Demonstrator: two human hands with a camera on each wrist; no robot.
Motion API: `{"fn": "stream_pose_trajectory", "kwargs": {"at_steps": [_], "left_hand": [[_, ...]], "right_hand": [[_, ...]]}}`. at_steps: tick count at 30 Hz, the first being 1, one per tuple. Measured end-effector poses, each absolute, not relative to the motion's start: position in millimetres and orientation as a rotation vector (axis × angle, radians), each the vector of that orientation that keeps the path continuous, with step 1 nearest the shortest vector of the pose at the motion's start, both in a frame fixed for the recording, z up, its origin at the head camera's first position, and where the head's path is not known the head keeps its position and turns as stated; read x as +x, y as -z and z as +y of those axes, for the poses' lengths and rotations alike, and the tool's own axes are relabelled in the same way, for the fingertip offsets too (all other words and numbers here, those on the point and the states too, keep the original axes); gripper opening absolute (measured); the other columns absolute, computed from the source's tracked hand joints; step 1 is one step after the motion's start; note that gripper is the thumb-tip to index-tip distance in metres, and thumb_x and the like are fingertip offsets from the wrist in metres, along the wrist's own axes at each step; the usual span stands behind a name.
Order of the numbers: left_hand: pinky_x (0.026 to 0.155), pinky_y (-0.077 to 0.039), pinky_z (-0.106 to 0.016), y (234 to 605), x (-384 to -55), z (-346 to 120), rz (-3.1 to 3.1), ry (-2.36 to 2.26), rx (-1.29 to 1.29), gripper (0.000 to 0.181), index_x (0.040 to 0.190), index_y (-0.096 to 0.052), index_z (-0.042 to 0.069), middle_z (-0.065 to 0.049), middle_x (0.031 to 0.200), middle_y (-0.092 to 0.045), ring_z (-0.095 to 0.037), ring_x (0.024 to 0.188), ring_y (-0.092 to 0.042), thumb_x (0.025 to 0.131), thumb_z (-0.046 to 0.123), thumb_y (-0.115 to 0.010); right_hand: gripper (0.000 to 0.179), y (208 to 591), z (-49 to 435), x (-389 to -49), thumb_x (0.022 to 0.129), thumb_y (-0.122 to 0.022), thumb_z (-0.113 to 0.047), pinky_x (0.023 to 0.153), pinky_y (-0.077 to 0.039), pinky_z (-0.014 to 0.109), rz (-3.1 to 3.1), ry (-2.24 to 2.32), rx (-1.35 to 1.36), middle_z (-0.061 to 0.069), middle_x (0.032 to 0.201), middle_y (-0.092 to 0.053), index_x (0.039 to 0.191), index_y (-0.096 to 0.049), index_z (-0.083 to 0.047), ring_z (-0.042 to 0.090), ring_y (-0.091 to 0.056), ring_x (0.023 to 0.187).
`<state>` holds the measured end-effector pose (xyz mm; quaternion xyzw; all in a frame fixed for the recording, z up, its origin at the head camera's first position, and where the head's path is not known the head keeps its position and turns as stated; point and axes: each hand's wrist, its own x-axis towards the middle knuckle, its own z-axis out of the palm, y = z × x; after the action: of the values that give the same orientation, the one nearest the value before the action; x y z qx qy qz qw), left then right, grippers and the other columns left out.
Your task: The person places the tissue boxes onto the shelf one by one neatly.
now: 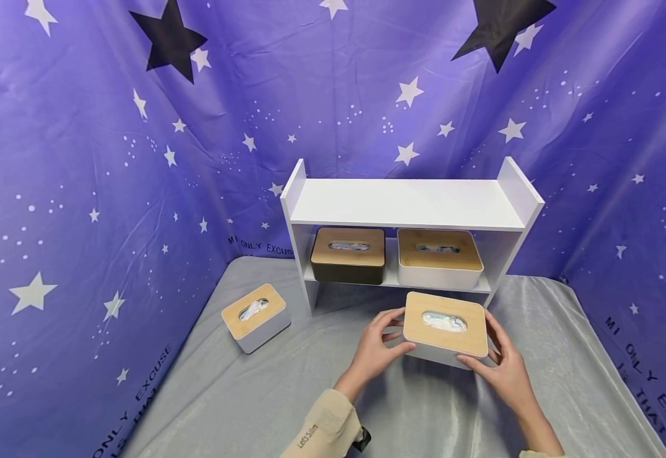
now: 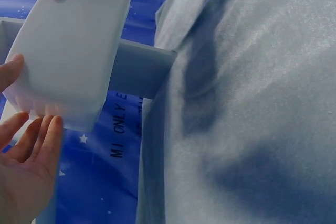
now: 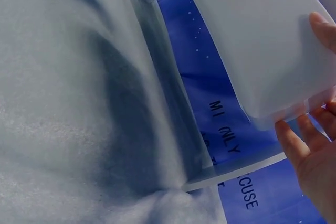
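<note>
Between both hands, in front of the shelf, is a tissue box (image 1: 447, 341) with a light wooden lid and whitish sides. My left hand (image 1: 374, 348) grips its left end, thumb on the near side. At the right end my right hand (image 1: 506, 371) holds it the same way. The wrist views show the box's plain underside (image 2: 68, 45), raised off the cloth. Fingers of the left hand (image 2: 29, 177) curl against one side in the left wrist view. In the right wrist view, the right hand (image 3: 315, 161) grips the box's opposite end (image 3: 268, 40).
A white two-tier shelf (image 1: 401, 202) stands behind. On its lower tier sit a black tissue box (image 1: 348, 272) and a white one (image 1: 440, 277). Another wooden-lidded tissue box (image 1: 265, 332) rests on the grey cloth (image 1: 195, 394) at left. Purple star-patterned curtains (image 1: 333, 89) surround the table.
</note>
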<state>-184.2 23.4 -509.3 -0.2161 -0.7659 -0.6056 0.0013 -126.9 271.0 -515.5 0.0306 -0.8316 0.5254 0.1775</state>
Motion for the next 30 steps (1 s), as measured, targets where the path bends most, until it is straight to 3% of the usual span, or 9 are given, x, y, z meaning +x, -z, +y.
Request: {"fn": "stream_pose_trajectory", "kwargs": {"at_steps": [8,11,15,24,30], "left_hand": [[0.097,-0.058,-0.03,506.5,-183.9,21.3,-2.301,1.978,-0.703,0.065,0.142,-0.055,0.016,-0.009,0.138,-0.057,-0.029,0.122,-0.062,0.082,0.012,-0.082],[0.096,-0.059,-0.03,504.8,-183.6,20.5,-2.277,1.989,-0.711,0.065,0.141,-0.055,0.016,-0.009,0.138,-0.057,-0.03,0.121,-0.062,0.082,0.011,-0.082],[0.093,-0.059,-0.026,502.2,-183.1,19.5,-2.269,1.952,-0.725,0.065,0.141,-0.055,0.015,-0.009,0.136,-0.057,-0.028,0.12,-0.063,0.082,0.012,-0.082],[0.091,-0.059,-0.023,495.6,-182.9,17.1,-2.232,1.871,-0.764,0.066,0.141,-0.056,0.012,-0.01,0.134,-0.058,-0.023,0.117,-0.064,0.081,0.013,-0.083],[0.091,-0.06,-0.024,489.3,-181.9,14.6,-2.21,1.884,-0.763,0.066,0.141,-0.056,0.012,-0.01,0.135,-0.058,-0.021,0.117,-0.064,0.081,0.013,-0.083]], "right_hand": [[0.104,503.5,267.4,-125.2,0.078,-0.082,0.002,0.094,-0.037,-0.005,-2.312,-1.501,0.111,0.011,0.162,-0.031,0.16,-0.022,-0.02,-0.018,-0.031,0.131],[0.104,500.2,266.3,-124.5,0.077,-0.082,0.004,0.094,-0.038,-0.005,-2.296,-1.506,0.13,0.008,0.162,-0.032,0.16,-0.023,-0.019,-0.018,-0.031,0.131],[0.104,497.0,265.9,-124.5,0.076,-0.082,0.005,0.094,-0.038,-0.005,-2.294,-1.503,0.147,0.003,0.161,-0.033,0.16,-0.023,-0.019,-0.018,-0.032,0.132],[0.104,487.8,263.4,-124.6,0.075,-0.083,0.005,0.094,-0.037,-0.006,-2.293,-1.483,0.148,0.015,0.16,-0.033,0.159,-0.025,-0.014,-0.018,-0.033,0.13],[0.105,483.0,262.3,-124.7,0.074,-0.082,0.008,0.094,-0.038,-0.005,-2.281,-1.475,0.195,0.01,0.16,-0.035,0.159,-0.025,-0.017,-0.017,-0.033,0.131]]}}
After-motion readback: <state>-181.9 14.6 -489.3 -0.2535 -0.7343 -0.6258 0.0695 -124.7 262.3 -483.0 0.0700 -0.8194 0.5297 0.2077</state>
